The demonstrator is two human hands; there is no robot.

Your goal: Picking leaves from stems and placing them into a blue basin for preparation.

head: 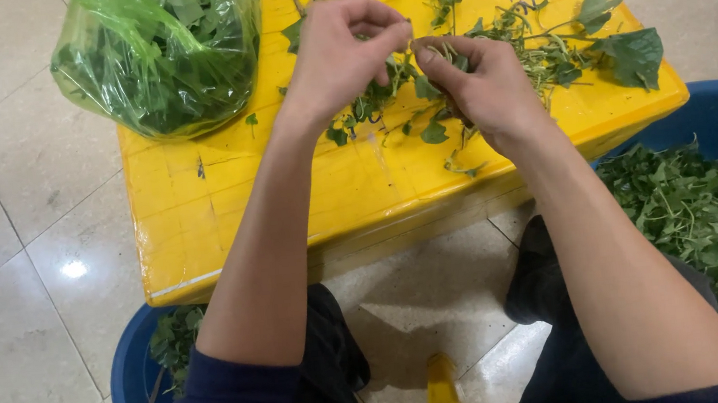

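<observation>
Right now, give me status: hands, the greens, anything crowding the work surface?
Left hand and right hand pinch one leafy stem between fingertips over the yellow box lid. Loose stems piled right. Green bag of leaves crowds the lid's left corner.

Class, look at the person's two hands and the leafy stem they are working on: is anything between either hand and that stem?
No. The left hand and right hand both already pinch the leafy stem above the yellow box; nothing visible separates them.

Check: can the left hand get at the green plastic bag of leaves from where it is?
Probably yes. The left hand pinches a green stem right beside the green plastic bag; only bare yellow box top lies between, though its fingers are busy.
</observation>
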